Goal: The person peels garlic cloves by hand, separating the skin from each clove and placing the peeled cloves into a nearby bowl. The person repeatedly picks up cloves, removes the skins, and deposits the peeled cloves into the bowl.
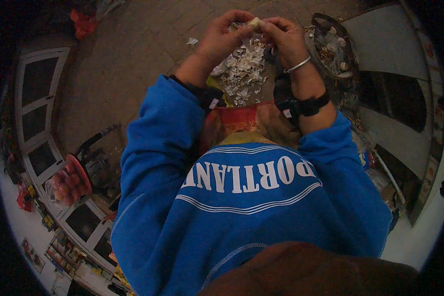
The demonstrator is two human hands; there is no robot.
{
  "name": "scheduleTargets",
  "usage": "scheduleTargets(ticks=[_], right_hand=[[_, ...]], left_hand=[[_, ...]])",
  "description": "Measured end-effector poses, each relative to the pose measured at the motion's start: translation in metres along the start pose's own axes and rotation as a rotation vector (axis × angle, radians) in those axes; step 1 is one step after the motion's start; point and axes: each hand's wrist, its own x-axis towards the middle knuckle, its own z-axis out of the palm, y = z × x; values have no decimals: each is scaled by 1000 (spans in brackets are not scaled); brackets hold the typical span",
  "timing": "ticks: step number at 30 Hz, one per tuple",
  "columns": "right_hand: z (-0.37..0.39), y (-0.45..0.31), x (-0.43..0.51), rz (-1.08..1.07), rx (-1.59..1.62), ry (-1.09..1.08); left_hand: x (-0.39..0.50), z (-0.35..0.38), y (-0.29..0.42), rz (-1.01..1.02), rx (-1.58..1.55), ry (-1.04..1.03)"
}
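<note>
High in the view, my left hand (225,37) and my right hand (286,37) meet at the fingertips around a small pale piece (254,22), which looks like a garlic clove. Both hands pinch it; the fingers partly hide it. Below them, a heap of white papery skins (244,70) lies on the floor in front of me. To the right of my right hand stands a round, dark-rimmed basket (320,18) containing pale bulbs (332,48) and loose skins.
A grey-white cabinet or panel (388,40) stands at the right. Red-pink round fruit in a clear bag (68,185) sits in a red container at the left, near a curved black handle (96,137). A red plastic bag (83,24) lies at the upper left.
</note>
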Motion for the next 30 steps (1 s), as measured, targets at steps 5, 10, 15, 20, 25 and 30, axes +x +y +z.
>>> scheduleTargets(ticks=[5, 10, 15, 20, 25, 30], right_hand=[[-3, 0, 1, 61, 83, -66], [-4, -4, 0, 112, 199, -109], [-6, -3, 1, 115, 288, -153], [-7, 4, 4, 176, 269, -129], [-8, 5, 4, 177, 295, -137], [-8, 4, 3, 180, 348, -158]], left_hand=[[-1, 3, 2, 153, 173, 11], [-2, 4, 2, 59, 12, 19], [-2, 2, -3, 15, -10, 27], [2, 1, -9, 170, 184, 27], [-1, 5, -9, 88, 22, 54], [-2, 5, -3, 27, -18, 32]])
